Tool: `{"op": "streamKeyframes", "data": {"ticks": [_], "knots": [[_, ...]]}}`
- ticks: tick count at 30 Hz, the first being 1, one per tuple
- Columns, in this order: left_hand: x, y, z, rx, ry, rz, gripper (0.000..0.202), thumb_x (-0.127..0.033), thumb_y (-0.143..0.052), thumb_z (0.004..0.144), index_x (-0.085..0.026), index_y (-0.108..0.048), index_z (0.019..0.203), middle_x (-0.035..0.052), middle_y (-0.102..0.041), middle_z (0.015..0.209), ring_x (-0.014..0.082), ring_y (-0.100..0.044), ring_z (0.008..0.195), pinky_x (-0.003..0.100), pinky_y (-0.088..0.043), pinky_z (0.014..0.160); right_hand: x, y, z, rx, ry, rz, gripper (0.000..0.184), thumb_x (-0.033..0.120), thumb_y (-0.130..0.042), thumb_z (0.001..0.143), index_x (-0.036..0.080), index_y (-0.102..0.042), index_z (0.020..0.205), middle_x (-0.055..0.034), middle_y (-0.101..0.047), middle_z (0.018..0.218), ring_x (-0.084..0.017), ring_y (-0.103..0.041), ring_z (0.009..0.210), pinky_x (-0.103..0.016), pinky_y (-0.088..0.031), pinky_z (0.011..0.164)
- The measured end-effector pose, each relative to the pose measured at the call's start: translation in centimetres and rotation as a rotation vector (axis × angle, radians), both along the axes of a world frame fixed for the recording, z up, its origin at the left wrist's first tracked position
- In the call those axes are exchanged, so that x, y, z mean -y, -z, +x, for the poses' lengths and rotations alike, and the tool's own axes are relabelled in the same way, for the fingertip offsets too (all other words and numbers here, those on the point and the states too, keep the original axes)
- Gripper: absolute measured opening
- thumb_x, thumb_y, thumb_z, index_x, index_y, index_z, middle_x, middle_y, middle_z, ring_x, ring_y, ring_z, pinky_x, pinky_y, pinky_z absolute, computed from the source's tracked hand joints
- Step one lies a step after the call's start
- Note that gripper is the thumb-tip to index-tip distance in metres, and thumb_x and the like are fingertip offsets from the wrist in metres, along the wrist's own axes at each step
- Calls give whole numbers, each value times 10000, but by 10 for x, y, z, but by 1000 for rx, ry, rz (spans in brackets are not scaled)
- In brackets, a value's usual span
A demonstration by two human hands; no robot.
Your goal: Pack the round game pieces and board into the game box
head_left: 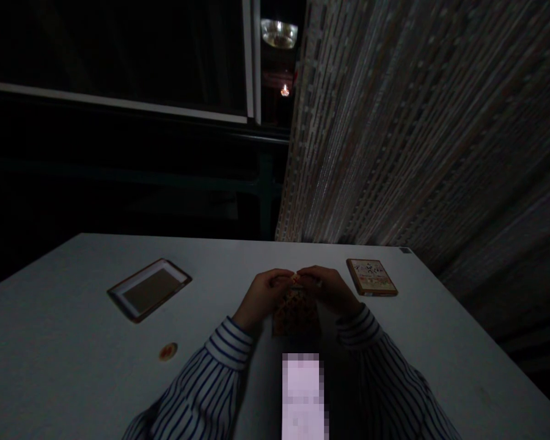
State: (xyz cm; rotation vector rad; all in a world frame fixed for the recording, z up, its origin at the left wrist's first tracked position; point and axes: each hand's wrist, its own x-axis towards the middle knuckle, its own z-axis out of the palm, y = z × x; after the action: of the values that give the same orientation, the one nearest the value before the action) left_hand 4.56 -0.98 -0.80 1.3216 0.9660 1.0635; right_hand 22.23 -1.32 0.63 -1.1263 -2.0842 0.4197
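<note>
Both hands meet over the middle of a white table (64,354). My left hand (262,296) and my right hand (330,288) are closed in a pinch on the top edge of a patterned orange paper sheet (296,313), which hangs or lies between my wrists. The fingertips nearly touch at a small bright fold of the paper. My sleeves are white with dark stripes. The light is dim, so the paper's shape is hard to make out.
An open shallow box tray (149,289) lies to the left. A small round orange sticker or disc (168,351) sits near my left sleeve. A patterned flat box (371,277) lies to the right. A woven curtain (421,122) hangs behind the table.
</note>
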Motion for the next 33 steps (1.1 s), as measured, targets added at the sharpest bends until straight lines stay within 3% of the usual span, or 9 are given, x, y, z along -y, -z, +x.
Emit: {"op": "streamKeyframes", "data": {"ticks": [13, 21, 28, 33], "knots": [[8, -10, 5, 28, -23, -58, 265, -238, -705, 642, -135, -637, 877, 53, -704, 812, 180, -653, 781, 301, -518, 737, 2, -1, -1, -144, 35, -108, 180, 302, -569, 811, 185, -665, 908, -32, -706, 808, -143, -646, 714, -245, -502, 640], [3, -2, 2, 37, -33, -52, 257, -269, -680, 676, -130, -637, 888, 63, -700, 820, 177, -650, 769, 290, -508, 701, 0, 5, 3, -168, -39, -158, 234, 308, -552, 823, 177, -640, 996, -48, -699, 888, -150, -644, 804, -253, -499, 700], [4, -2, 5, 40, -2, -70, 242, -274, -678, 677, -130, -682, 870, 83, -712, 871, 195, -653, 793, 322, -506, 749, 1, 4, 1, -130, 7, -176, 220, 364, -604, 781, 184, -637, 903, -20, -697, 782, -140, -643, 705, -230, -486, 613], [6, -5, 7, 15, 4, -48, 215, -273, -681, 678, -145, -687, 851, 69, -712, 848, 187, -650, 784, 320, -507, 747, 2, 0, 1, -125, 13, -172, 134, 295, -569, 814, 189, -632, 865, -15, -698, 765, -135, -645, 699, -228, -480, 621]]}}
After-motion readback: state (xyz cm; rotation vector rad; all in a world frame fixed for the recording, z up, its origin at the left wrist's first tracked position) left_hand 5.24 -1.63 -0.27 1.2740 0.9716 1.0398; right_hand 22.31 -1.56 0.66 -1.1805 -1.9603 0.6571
